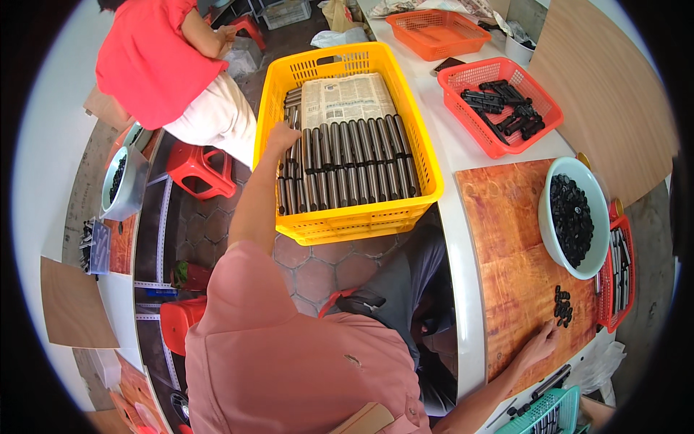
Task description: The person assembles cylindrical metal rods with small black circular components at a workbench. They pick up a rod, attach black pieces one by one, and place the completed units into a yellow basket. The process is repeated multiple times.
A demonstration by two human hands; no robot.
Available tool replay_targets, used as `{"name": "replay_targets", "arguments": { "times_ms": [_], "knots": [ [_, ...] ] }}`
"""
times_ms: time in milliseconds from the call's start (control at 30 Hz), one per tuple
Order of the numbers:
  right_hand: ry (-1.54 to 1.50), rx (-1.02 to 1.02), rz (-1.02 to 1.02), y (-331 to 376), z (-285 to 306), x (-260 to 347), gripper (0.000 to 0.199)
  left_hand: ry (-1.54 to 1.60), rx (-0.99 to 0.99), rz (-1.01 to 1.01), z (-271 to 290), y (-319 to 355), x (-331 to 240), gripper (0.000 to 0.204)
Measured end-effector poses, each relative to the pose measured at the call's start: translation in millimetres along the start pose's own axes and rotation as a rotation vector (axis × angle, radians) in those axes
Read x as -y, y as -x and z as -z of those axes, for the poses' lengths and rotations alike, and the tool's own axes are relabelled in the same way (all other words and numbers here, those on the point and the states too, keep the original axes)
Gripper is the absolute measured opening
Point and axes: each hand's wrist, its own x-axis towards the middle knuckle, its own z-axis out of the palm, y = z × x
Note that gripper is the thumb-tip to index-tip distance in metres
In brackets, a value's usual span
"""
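Note:
My left hand (283, 136) reaches into a yellow plastic crate (432, 163) at its left side. Its fingers are closed at the upper end of a metal tube (293, 153). Rows of grey metal tubes with black ends (354, 155) lie side by side in the crate, and a sheet of newspaper (347, 99) covers the far part. On the right, my right hand (538, 346) rests on a reddish wooden board (506, 267). Its fingertips are drawn together beside a small pile of black plastic pieces (563, 304); whatever they hold is hidden.
A pale bowl of black pieces (546, 242) stands on the board. Beyond it are an orange-red basket of black parts (452, 83) and an orange basket (437, 36). A red basket of tubes (627, 289) sits far right. A person in red (155, 65) stands at the far left, near a red stool (199, 168).

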Motion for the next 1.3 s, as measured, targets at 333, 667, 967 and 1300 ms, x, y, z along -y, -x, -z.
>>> {"name": "replay_targets", "arguments": {
  "times_ms": [333,667,967,1300],
  "knots": [
    [-0.032,-0.021,0.003,0.3,-2.0,2.7,0.036,-0.088,-0.2,-0.343,22.7,20.0,-18.9,0.058],
    [0.065,-0.004,0.014,-3.2,1.0,-3.0,0.038,-0.017,-0.104,-0.502,-9.5,2.3,21.8,0.034],
    [0.079,0.04,0.016,-6.8,4.7,-11.4,0.04,-0.084,0.102,-0.411,-21.0,1.0,24.5,0.031],
    [0.057,0.009,0.022,-3.7,3.1,-8.4,0.039,0.002,-0.087,-0.224,-42.2,-9.5,41.3,0.057]
  ]
}}
